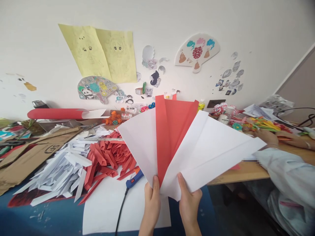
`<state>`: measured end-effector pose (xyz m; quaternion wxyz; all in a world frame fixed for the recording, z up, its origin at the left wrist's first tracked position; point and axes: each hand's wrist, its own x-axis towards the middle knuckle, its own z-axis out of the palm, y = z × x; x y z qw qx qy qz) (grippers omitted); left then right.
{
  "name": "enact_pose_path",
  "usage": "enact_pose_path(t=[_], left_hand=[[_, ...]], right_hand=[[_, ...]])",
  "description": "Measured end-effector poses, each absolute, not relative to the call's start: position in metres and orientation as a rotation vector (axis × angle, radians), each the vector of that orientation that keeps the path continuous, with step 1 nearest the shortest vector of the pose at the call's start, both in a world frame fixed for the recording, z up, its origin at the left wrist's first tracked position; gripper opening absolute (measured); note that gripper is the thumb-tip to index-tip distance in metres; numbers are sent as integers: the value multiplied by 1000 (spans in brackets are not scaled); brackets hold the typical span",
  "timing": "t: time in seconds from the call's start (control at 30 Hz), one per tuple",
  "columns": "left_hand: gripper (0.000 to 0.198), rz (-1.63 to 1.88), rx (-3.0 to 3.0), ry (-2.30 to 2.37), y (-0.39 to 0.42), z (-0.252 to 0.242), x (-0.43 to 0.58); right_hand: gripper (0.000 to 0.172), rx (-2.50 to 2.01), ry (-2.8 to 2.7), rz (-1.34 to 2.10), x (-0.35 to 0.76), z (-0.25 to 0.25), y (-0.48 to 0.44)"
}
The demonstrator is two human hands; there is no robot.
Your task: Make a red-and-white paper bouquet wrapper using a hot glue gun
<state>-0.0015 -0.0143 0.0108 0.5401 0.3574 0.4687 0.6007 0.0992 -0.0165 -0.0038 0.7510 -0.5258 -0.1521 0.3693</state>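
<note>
Both my hands hold up a fan of folded paper, with white sheets on either side and a red folded sheet (pixel 177 121) between them. My left hand (pixel 152 196) pinches the bottom of the left white sheet (pixel 142 141) and the red one, thumb in front. At the lower edge of the right white sheet (pixel 216 141), my right hand (pixel 189 200) grips with its thumb on the front face. Below and behind the fan, a blue glue gun (pixel 135 179) lies on a white sheet (pixel 103 203), its black cord running toward me.
Piles of white paper strips (pixel 66 164) and red paper strips (pixel 105 157) lie left of the fan. Flattened cardboard (pixel 31 157) is farther left. At right, another person's sleeve (pixel 287 177) and hands rest by a wooden table (pixel 248 170). A red roll (pixel 56 113) lies behind.
</note>
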Motion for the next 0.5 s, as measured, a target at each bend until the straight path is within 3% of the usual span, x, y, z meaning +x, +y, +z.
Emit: enact_pose_path(t=[0.5], left_hand=[[59,1622,734,1191,-18,19,18]], right_hand=[[54,-1190,-415,812,96,2,-26]])
